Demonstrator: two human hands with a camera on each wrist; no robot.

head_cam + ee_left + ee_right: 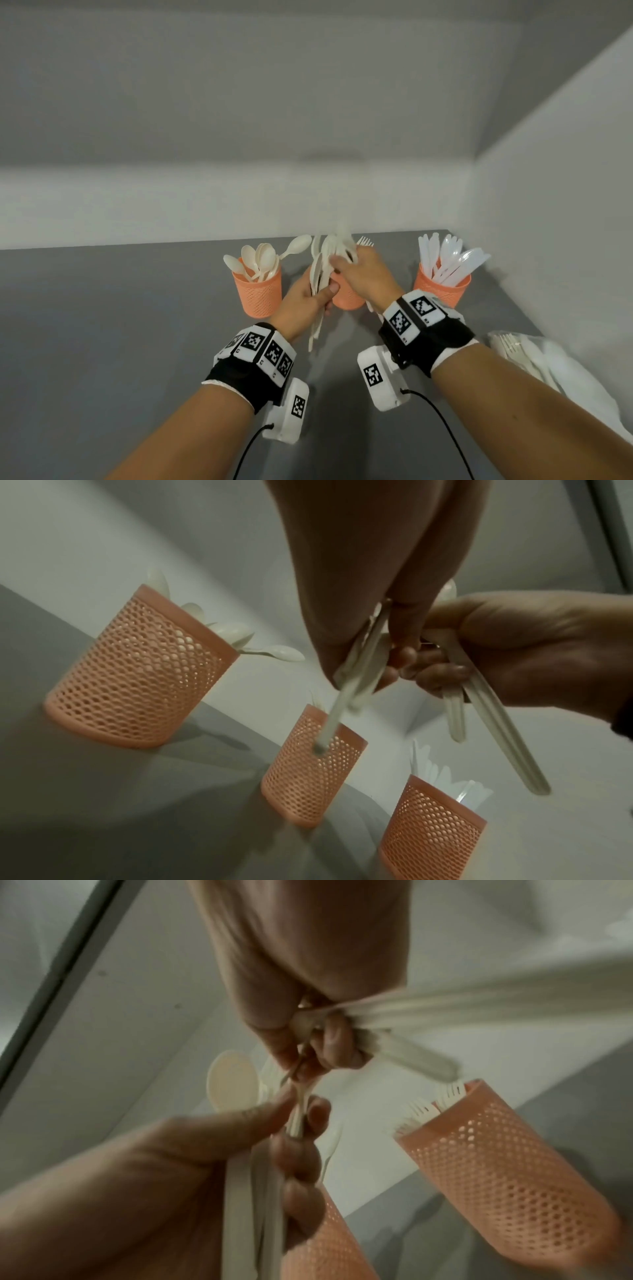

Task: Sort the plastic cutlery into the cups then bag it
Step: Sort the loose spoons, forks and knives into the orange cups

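Grey table (pixel 137 342), three cups (pixel 257 291) in a row. Our left hand (pixel 305 301) and right hand (pixel 363 274) both grip cutlery (pixel 320 274) above the middle cup.

Light: soft, even, indoor; grey worktop (pixel 120 325) and pale walls evenly lit, no glare.
Shadows: faint, diffuse patches under the wrists in the head view; a soft shadow beside the spoon cup (pixel 137 674) in the left wrist view.
Blur: motion smear on the cutlery bundle (pixel 330 253) above the hands; right wrist view is soft throughout.
Wrist views: dimmer, warmer, slightly grainy.
Distortion: wide-angle bending of wall lines and stretched forearms at the frame edges.
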